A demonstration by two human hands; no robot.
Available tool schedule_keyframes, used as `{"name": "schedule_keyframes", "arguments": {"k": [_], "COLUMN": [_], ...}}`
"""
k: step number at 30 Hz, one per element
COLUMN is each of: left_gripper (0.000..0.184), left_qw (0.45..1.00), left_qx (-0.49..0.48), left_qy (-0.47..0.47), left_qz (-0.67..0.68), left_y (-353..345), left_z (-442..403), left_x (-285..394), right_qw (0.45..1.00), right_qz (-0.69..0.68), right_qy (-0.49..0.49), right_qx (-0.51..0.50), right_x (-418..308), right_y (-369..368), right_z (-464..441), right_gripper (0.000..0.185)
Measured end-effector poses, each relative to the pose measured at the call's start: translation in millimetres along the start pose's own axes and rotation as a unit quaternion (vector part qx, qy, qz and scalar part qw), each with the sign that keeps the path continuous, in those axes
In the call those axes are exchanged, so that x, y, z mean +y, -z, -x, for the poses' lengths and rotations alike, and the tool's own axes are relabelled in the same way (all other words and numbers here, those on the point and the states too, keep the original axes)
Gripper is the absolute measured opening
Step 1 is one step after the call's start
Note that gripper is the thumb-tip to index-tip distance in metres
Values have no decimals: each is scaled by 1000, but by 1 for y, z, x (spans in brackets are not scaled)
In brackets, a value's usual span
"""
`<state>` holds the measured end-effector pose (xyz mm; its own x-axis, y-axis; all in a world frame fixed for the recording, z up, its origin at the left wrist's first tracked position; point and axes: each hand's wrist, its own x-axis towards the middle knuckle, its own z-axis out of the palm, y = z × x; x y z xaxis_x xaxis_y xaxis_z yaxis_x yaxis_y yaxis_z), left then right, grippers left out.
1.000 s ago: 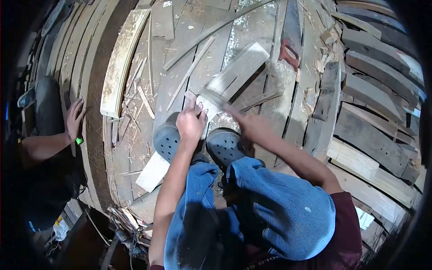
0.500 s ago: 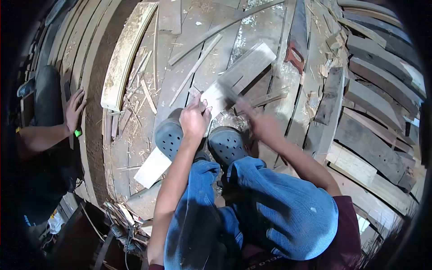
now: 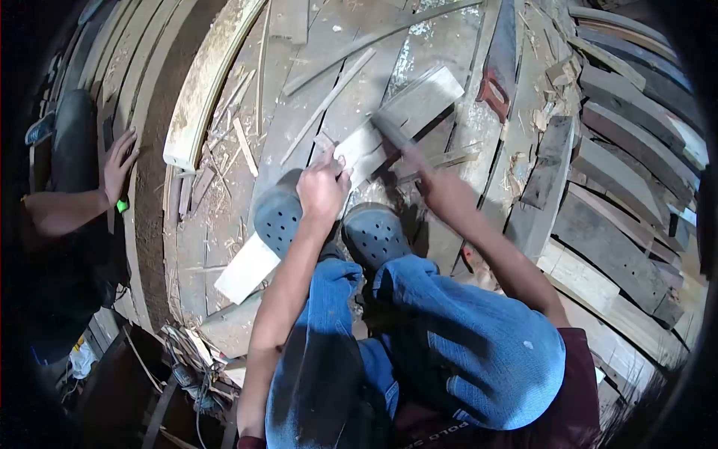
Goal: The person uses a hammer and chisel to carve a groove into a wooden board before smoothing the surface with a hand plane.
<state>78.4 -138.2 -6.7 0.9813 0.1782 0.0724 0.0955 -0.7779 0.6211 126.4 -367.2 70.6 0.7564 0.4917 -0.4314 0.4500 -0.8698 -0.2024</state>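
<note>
Pale wooden board (image 3: 436,91) | right hand (image 3: 447,194): gripping blurred tool (image 3: 393,133) | left hand (image 3: 321,190): beside board, grip unclear

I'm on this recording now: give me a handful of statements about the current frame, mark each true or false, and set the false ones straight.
1. The left hand is at the pale board. True.
2. The right hand is empty. False: it holds a long tool, too blurred to identify.
3. The red-handled saw lies on the plank floor. True.
4. The person's feet are bare. False: they wear dark clogs with holes.
5. Another person's hand shows at the picture's left. True.
6. The trousers are red. False: they are blue.
</note>
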Motion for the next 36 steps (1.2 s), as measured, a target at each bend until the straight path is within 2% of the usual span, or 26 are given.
{"name": "schedule_keyframes", "arguments": {"k": [1,2,3,4,6,9,12,13,16,17,18,20,23,27,30,34,35,36], "left_gripper": [20,20,20,20,20,19,19,19,19,19,19,17,17,19,20,22,22,22], "left_qw": [999,1000,1000,1000,1000,998,999,1000,999,999,999,999,999,999,999,998,999,999], "left_qx": [-20,-9,-11,-15,-17,-37,-15,-12,-16,-18,-16,-11,-12,-19,-24,-39,-33,-28], "left_qy": [30,18,22,25,22,46,35,25,28,34,38,30,31,35,23,48,41,34], "left_qz": [1,-3,0,2,4,1,4,0,1,4,6,1,2,-18,-9,-15,-10,-6], "left_y": [2,2,1,1,2,3,0,0,0,1,1,2,4,0,1,2,2,2], "left_z": [1,1,0,0,1,3,1,1,5,5,1,0,0,0,1,-1,-2,-2], "left_x": [3,3,3,3,2,3,0,-1,0,1,3,4,4,2,0,3,3,2], "right_qw": [999,997,1000,998,994,999,996,995,998,999,996,993,998,998,998,997,997,999], "right_qz": [-21,-39,-1,-18,42,-12,38,35,18,-8,69,60,-6,36,-34,-31,22,14], "right_qy": [-37,-72,1,64,54,-40,36,59,-57,-50,32,41,-55,48,-44,70,51,11], "right_qx": [-1,3,-17,-13,-85,-24,-71,-71,-24,-9,50,-93,14,-34,38,6,-57,-30], "right_x": [-6,-9,-5,-24,-15,0,-27,-16,12,1,0,-16,26,-16,17,-28,-27,-19], "right_y": [12,19,-16,-8,2,11,-14,-9,12,9,-15,5,11,-6,7,-11,-5,2], "right_z": [-1,-3,3,19,14,-2,24,22,-4,5,16,22,-5,21,-7,22,19,9], "right_gripper": [83,84,83,82,84,89,89,87,87,84,79,79,82,81,83,81,72,72]}}
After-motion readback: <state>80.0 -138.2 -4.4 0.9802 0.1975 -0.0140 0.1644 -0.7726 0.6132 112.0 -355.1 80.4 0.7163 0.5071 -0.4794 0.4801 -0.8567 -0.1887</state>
